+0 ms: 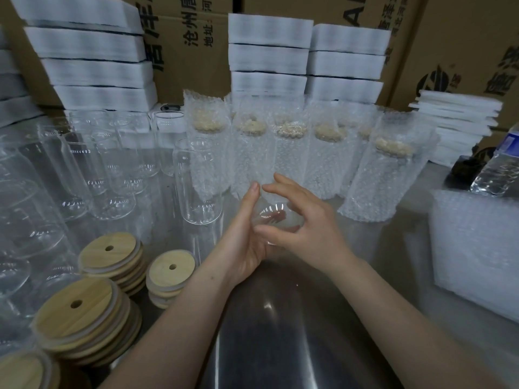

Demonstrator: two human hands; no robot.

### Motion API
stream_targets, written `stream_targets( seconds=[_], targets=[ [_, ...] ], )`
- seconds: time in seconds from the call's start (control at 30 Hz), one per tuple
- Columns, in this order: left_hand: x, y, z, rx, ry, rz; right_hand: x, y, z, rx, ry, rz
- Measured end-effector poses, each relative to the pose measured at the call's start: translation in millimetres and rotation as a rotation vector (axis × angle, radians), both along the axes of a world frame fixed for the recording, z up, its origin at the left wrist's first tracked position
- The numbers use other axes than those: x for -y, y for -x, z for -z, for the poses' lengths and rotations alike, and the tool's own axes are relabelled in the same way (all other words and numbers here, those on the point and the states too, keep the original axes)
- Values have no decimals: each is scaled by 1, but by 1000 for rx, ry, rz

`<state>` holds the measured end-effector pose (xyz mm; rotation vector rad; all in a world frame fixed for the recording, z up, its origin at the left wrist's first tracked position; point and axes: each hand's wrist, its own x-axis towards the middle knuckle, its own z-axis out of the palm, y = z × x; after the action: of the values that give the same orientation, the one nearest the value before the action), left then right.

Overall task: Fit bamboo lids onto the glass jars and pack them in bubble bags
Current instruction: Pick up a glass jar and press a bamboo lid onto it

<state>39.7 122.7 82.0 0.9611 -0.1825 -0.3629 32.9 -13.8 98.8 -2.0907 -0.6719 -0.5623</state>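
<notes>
Four lid stacks, two hands

Hands: left hand and right hand meet mid-table, a glass jar between them.
Lids: bamboo lids stacked at 8 o'clock of the hands.
Empty jars: 9 to 11 o'clock, behind the lids.
Bagged jars: a row at 12 to 1 o'clock.
Bubble bags: piled at 3 o'clock.
Water bottle: 2 o'clock, behind that pile.
Foam stacks: 12 o'clock, behind the row, before the cartons.
</notes>
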Motion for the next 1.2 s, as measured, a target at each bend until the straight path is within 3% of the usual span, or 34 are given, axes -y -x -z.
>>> stream_targets(
  seconds=[0.1, 0.23, 0.5, 0.7, 0.9, 1.2],
  targets=[
    [1, 3, -2, 47, -20, 16, -3, 1, 0, -54, -145, -9],
    [-1, 1, -2, 37, -7, 35, -2, 2, -9, -212, -289, -179],
    [-7, -3, -4, -169, 94, -99, 13, -3, -18, -377, -282, -383],
    [-10, -2, -7, -204, 178, -61, 19, -7, -19, -420, -237, -476],
    [-7, 0, -9, -175, 220, -63, 11, -5, -13, -300, -130, -336],
    [-2, 1, -7, -142, 128, -35, 0, -8, 2, -93, -198, -97]
  ],
)
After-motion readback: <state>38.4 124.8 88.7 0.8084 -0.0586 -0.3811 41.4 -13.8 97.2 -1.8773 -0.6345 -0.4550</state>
